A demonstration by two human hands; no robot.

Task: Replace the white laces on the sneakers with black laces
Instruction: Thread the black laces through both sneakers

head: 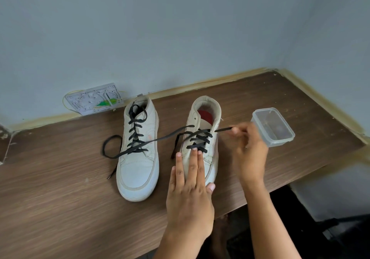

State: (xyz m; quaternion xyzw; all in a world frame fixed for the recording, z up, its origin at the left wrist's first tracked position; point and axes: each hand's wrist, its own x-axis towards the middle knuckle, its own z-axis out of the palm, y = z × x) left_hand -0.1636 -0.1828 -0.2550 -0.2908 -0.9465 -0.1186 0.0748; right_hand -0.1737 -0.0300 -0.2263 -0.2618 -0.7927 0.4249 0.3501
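Two white sneakers sit toes toward the camera on the wood table [60, 208], mid frame. Left sneaker [139, 150] is already laced w/ a black lace up to the collar.

Right sneaker [203, 138] is partly laced: its black lace [199, 139] crosses the lower eyelets, upper ones not threaded yet. One free end of the lace runs left across the front of the left sneaker, loops on the table and ends w/ its tip at approx centre-left of the frame.

Left hand [190, 186] lies flat on the right sneaker's toe, fingers straight, tips touching the lowest lace crossing; grip released, palm pressing down.

Right hand [248, 150] is just right of that sneaker, grip pinched on the other lace end, which stretches taut from the eyelets to the fingers.

Clear plastic container [273, 126] stands behind the right hand, right of frame. A white wall plate [94, 98] w/ wires leans at the wall, upper left.
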